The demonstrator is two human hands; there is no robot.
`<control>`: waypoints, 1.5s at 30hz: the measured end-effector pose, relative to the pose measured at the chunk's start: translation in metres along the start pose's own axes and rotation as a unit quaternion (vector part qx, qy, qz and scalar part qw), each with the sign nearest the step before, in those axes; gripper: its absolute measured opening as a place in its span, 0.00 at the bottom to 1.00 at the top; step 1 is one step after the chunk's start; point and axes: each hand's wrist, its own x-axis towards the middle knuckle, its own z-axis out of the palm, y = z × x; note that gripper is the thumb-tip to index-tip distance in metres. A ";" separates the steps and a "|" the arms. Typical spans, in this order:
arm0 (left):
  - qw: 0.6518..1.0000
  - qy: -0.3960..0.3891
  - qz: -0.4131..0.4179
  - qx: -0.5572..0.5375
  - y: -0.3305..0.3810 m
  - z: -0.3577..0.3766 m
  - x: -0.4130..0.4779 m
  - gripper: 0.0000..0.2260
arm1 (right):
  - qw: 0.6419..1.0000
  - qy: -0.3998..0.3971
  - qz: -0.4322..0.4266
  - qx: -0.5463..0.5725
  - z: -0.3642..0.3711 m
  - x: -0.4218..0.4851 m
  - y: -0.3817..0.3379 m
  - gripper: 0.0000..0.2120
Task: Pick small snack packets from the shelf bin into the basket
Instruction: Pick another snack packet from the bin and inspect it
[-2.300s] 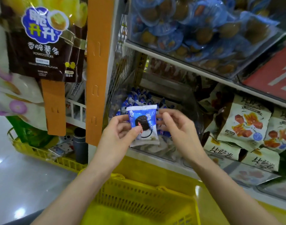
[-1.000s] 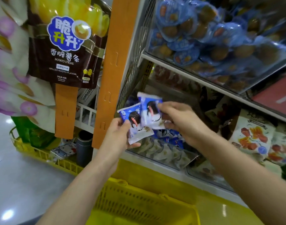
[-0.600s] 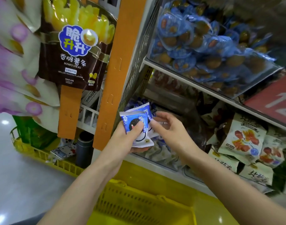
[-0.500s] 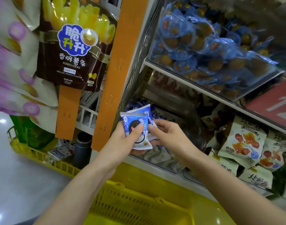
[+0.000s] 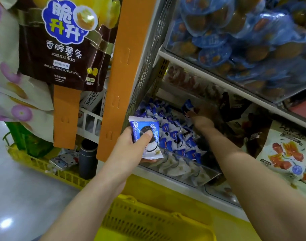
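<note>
Left hand, right hand gripping blue cookie packets, "POTATO STICKS" bag

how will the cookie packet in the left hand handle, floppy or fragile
Probably light: the left hand holds the packet with thumb and fingers alone. Its crimped film edges look floppy and glossy, so perhaps slippery. The cookie pictured suggests a brittle core; a hard squeeze might crack it.

My left hand is raised in front of me, the forearm angling up from lower left, thumb pressed over the blue packet it grips. My right arm stretches forward; my right hand, in shadow, pinches a second packet at its fingertips.
</note>
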 end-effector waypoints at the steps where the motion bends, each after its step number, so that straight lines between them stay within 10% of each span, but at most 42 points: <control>1: 1.000 -0.002 0.002 0.003 0.000 -0.001 0.001 0.07 | 0.999 -0.022 0.007 -0.027 0.004 0.005 0.004 0.19; 22: 0.999 -0.020 -0.005 0.049 -0.006 0.003 0.008 0.10 | 0.984 -0.070 -0.029 -0.162 0.017 0.013 -0.008 0.11; 29: 0.997 -0.047 0.005 0.063 -0.009 0.008 -0.008 0.09 | 0.967 -0.072 -0.193 0.149 -0.017 -0.102 -0.043 0.14; 34: 0.994 -0.059 0.018 0.086 -0.008 0.012 -0.019 0.12 | 0.946 -0.179 -0.240 0.124 -0.036 -0.170 -0.035 0.13; 45: 0.988 -0.100 0.035 0.113 -0.019 0.020 -0.044 0.14 | 0.943 -0.144 -0.174 0.245 -0.042 -0.202 -0.006 0.12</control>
